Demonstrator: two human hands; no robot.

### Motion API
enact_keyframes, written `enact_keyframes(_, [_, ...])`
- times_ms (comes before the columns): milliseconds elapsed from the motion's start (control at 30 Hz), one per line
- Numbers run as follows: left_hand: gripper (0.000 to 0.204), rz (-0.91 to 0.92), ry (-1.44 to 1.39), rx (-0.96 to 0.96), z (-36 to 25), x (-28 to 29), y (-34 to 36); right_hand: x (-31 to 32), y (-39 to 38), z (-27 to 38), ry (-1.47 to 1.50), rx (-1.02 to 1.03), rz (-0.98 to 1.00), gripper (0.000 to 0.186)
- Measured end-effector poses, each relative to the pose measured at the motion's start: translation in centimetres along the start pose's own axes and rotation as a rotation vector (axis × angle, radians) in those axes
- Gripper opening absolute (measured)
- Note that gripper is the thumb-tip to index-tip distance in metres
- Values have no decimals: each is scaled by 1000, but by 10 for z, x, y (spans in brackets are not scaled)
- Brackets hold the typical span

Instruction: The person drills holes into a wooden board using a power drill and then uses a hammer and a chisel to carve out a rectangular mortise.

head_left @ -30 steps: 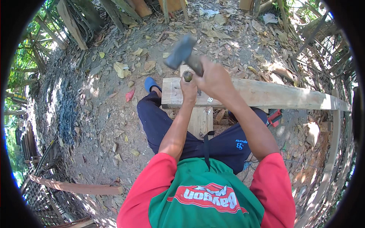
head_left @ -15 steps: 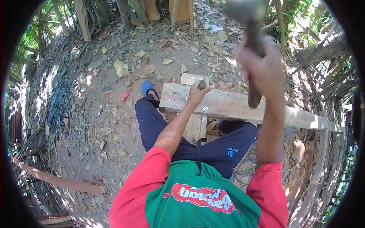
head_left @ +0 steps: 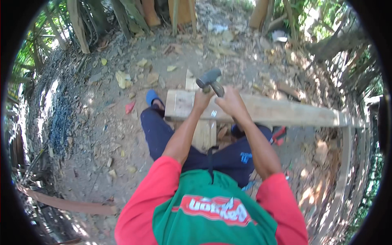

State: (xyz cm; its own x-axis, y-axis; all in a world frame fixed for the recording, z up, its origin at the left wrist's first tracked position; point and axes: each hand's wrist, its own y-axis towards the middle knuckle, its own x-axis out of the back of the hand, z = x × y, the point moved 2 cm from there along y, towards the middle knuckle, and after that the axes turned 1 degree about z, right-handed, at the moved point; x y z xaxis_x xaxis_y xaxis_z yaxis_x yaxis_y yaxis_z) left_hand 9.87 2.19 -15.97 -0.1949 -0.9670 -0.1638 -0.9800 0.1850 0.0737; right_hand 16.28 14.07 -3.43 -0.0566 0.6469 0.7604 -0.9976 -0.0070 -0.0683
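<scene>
A thick squared timber beam [head_left: 281,111], with pale marks near its left end, lies crosswise in front of me over a short board [head_left: 204,134]. My left hand [head_left: 201,100] is closed over that end of the beam, around an upright round-butted tool that looks like a chisel [head_left: 207,89]; its blade is hidden by the hand and beam. My right hand [head_left: 232,103] grips the handle of a hammer [head_left: 209,77]. The dark hammer head is right at the chisel's top, just above my left fist; whether they touch, I cannot tell.
My legs straddle the board, with a blue shoe [head_left: 152,97] by the beam's left end. Dry leaves and chips litter the dirt. A curved plank [head_left: 67,201] lies at lower left. Wooden posts [head_left: 78,26] stand at the far side, and branches [head_left: 343,45] crowd the right.
The hammer has swung down and left from its raised position at upper right to the top of the chisel. My left hand has kept its place on the beam.
</scene>
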Motion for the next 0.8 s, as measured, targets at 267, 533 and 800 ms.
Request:
enact_keyframes(267, [34, -1, 34, 54, -3, -3, -9, 231, -44, 171, 306, 319, -691, 21])
enact_keyframes(533, [33, 94, -59, -23, 3, -1, -12, 0, 2, 13, -256, 133, -372, 38])
enact_keyframes(800, [27, 262, 134, 128, -1, 7, -3, 40, -56, -9, 192, -161, -215, 42])
